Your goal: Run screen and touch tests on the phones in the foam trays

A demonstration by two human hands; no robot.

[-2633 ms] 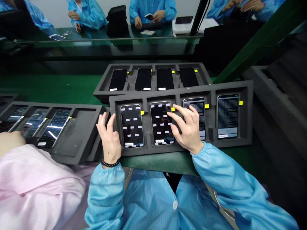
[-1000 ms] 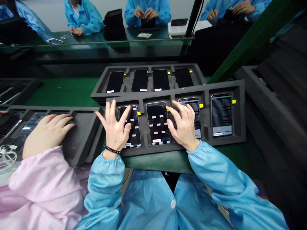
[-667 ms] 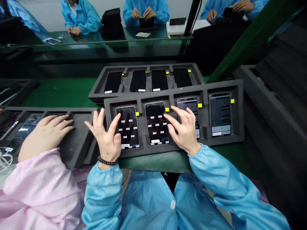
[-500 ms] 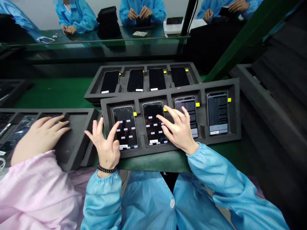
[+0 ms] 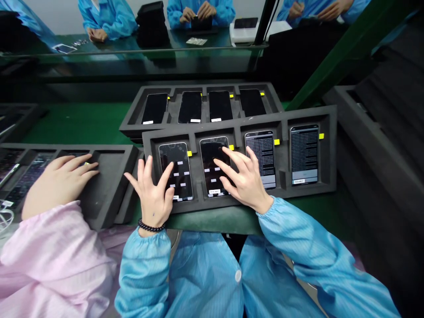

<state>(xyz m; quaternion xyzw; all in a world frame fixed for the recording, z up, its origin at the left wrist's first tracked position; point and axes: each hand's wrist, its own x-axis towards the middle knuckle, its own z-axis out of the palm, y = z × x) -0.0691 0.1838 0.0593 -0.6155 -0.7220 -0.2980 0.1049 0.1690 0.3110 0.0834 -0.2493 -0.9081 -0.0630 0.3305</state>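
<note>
A black foam tray (image 5: 283,173) lies tilted in front of me with a phone in each compartment. My left hand (image 5: 154,194), a dark beaded bracelet at its wrist, has its fingers spread and its index fingertip at the leftmost phone (image 5: 180,176). My right hand (image 5: 245,179) is also spread, with fingertips at the second phone (image 5: 212,150); both screens show small pale blocks on black. Lines of text fill the third phone (image 5: 260,150) and the rightmost phone (image 5: 304,154). Yellow tabs stick out beside the phones. Neither hand holds anything.
Behind, another foam tray (image 5: 132,115) holds dark-screened phones. At the left, a person's hand (image 5: 59,181) in a pink sleeve rests over a further tray (image 5: 111,190). People in blue work across a far bench (image 5: 126,48). A green post (image 5: 331,66) slants at the right.
My left index finger has moved slightly right and up over the leftmost phone. My right fingers have shifted on the second phone. Fewer pale blocks show on both screens. The view has moved slightly.
</note>
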